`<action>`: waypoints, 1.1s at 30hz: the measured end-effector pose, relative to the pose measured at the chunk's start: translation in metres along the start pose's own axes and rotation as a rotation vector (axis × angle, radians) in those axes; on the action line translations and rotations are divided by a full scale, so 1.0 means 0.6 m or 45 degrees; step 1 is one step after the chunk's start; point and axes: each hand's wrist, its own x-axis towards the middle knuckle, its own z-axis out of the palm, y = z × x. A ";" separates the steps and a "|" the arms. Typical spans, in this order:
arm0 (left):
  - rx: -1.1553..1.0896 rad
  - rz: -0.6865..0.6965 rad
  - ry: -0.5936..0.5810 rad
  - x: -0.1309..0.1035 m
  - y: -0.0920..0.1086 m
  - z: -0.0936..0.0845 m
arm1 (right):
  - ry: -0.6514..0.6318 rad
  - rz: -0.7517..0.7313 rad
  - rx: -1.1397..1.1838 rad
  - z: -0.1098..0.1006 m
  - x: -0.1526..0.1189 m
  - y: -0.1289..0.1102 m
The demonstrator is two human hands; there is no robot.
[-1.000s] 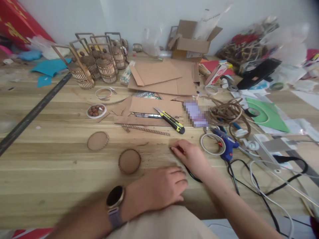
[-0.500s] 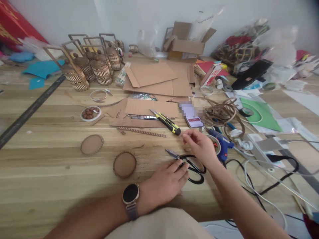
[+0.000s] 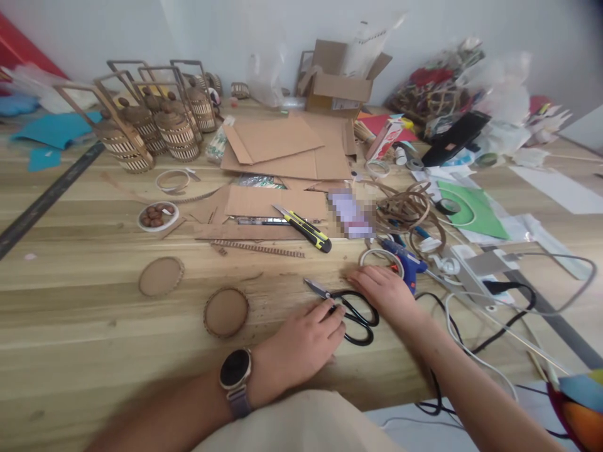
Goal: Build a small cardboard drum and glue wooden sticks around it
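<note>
My left hand (image 3: 304, 342), with a watch on its wrist, rests palm down, its extended fingertips on the black-handled scissors (image 3: 316, 288). To the right of the scissors' handles, my right hand (image 3: 386, 298) lies low over the table, fingers stretched out and nothing visible in them. Just beyond it are a roll of tape (image 3: 365, 253) and a blue glue gun (image 3: 411, 271). A yellow-and-black utility knife (image 3: 306, 232) lies farther back, partly on cardboard. Two round cardboard discs with ridged rims, a nearer disc (image 3: 226, 312) and a farther disc (image 3: 161, 277), lie to the left.
Several lidded baskets with tall handles (image 3: 176, 135) stand back left, behind a bowl of brown beads (image 3: 157, 216). Cardboard sheets (image 3: 282, 141) fill the back middle. Coiled brown strips (image 3: 405, 210), a power strip (image 3: 471, 273) and loose cables lie right.
My right hand has lowered toward the table, its raised, bent fingers now lying flat. My left hand stays on the scissors. The whole view has shifted slightly.
</note>
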 end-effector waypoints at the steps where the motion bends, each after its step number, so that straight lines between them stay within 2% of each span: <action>1: -0.003 0.002 0.007 -0.001 -0.001 0.001 | -0.006 -0.027 -0.002 0.001 0.001 0.001; 10: -0.016 0.022 0.029 -0.003 -0.002 0.007 | -0.001 -0.138 -0.048 -0.007 0.014 0.003; 15: 0.043 0.026 0.047 -0.002 -0.003 0.000 | 0.185 -0.168 -0.286 -0.004 0.025 -0.004; 19: 0.073 0.026 0.057 -0.007 -0.004 -0.005 | 0.237 -0.194 -0.360 -0.007 0.025 -0.006; 25: 0.113 0.036 0.050 -0.008 -0.002 -0.009 | 0.501 -0.073 -0.665 -0.021 0.044 0.005; 28: 0.122 0.043 0.073 -0.010 -0.001 -0.012 | 0.388 -0.124 -0.641 -0.009 0.062 0.011; 31: 0.131 0.047 0.141 -0.018 -0.006 -0.023 | 0.197 -0.152 -0.430 0.009 0.068 0.024; 33: 0.142 0.013 0.156 -0.031 -0.012 -0.038 | 0.158 -0.113 -0.278 0.018 0.064 0.037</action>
